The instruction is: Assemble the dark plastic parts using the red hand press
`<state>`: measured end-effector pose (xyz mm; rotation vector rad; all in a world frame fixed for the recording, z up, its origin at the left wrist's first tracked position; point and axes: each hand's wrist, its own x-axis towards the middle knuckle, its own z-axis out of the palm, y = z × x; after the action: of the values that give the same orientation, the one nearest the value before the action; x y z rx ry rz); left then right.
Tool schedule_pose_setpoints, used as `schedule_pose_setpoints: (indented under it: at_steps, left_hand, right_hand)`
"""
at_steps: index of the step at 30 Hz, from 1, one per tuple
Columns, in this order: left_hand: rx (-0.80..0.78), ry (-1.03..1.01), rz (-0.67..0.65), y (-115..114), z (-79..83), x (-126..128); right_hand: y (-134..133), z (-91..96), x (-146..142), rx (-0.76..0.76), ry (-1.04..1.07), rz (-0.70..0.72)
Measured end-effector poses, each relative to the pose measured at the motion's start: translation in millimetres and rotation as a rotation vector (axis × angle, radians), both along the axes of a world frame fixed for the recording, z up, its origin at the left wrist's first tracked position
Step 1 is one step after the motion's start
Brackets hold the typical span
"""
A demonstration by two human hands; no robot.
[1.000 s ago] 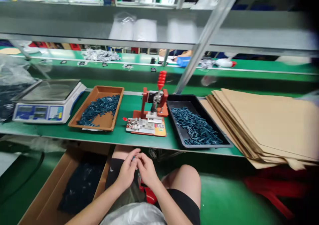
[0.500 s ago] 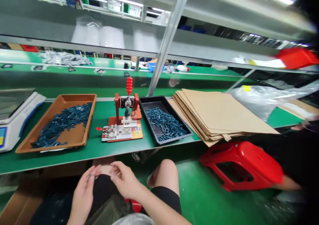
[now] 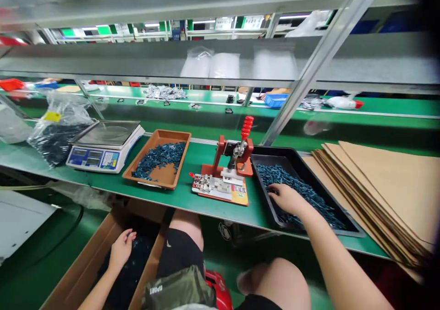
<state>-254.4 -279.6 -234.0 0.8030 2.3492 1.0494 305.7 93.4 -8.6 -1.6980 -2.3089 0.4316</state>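
Note:
My right hand [image 3: 288, 198] reaches into the black tray [image 3: 271, 154] on the green bench and rests, fingers curled, on the heap of small dark blue parts [image 3: 302, 195]. What the fingers hold is hidden. My left hand [image 3: 122, 249] hangs low beside my knee, over the open cardboard box [image 3: 92, 259] filled with dark parts; its fingers are loosely bent and nothing shows in them. Between the trays stands a red hand press [image 3: 232, 156] with a red handle, on a plate with metal fixtures.
A brown tray [image 3: 177, 163] with blue parts sits left of the press, and a weighing scale [image 3: 103, 145] further left. Plastic bags [image 3: 58, 127] lie at the far left. A stack of cardboard sheets [image 3: 385, 186] fills the right. A steel post [image 3: 309, 72] rises behind the black tray.
My hands were together over my lap with a small part. They have separated: the right went up into the black tray, the left dropped to the cardboard box. The view swung back left.

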Motion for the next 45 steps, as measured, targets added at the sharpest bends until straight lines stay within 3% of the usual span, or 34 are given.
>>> schedule_pose_setpoints:
  at_steps: [2, 5, 7, 8, 10, 13, 17, 20, 23, 25, 29, 33, 35, 40, 45]
  left_hand:
    - [-0.082, 0.045, -0.062, -6, -1.4, -5]
    - [-0.366, 0.132, -0.144, -8, -1.7, -14]
    - [-0.527, 0.187, -0.162, 1, 6.4, -16]
    - [-0.536, 0.198, -0.19, 9, 15.3, -13]
    - [-0.402, 0.158, -0.31, 33, 45.3, -1]
    - [-0.129, 0.058, -0.535, 81, 116.8, 24]
    - [0.155, 0.397, -0.54, 159, 212.6, 39]
    - [0.098, 0.608, -0.643, 222, 247.8, 34]
    - [-0.14, 0.743, -0.753, 270, 250.1, 20]
    - [-0.257, 0.795, -0.798, 288, 243.3, 12]
    - [-0.342, 0.855, -0.831, 298, 234.1, 5]
    - [-0.388, 0.873, -0.816, 302, 237.0, 3]
    - [-0.391, 0.891, -0.824, 303, 239.4, 5]
    - [-0.387, 0.985, -0.788, 299, 245.5, 11]
    - [-0.218, 0.93, -0.565, 295, 268.5, 7]
  right_hand:
    - [1, -4.3, -4, -0.032, -0.077, 0.012]
    - [-2, -3.2, -9, -0.061, -0.133, -0.004]
    - [-5, 1.3, -9, -0.037, -0.118, -0.026]
    - [-7, 4.7, -8, -0.015, -0.093, -0.051]
    - [-12, 13.1, -4, 0.035, -0.009, -0.115]
    - [-21, 26.7, 1, 0.076, 0.215, -0.18]
    - [-37, 38.2, -6, 0.038, 0.659, -0.116]
    - [-65, 40.6, -29, 0.052, 0.844, 0.018]
    - [-98, 31.0, -58, 0.041, 0.927, 0.084]
    - [-113, 15.2, -78, 0.009, 0.982, 0.092]
    - [-116, -27.8, -109, -0.027, 1.106, -0.049]
    - [-109, -54.9, -117, 0.154, 1.095, -0.213]
    - [-109, -58.3, -116, 0.208, 1.06, -0.229]
    - [-111, -56.2, -111, 0.174, 1.058, -0.242]
    - [-108, -50.4, -110, 0.122, 1.141, -0.195]
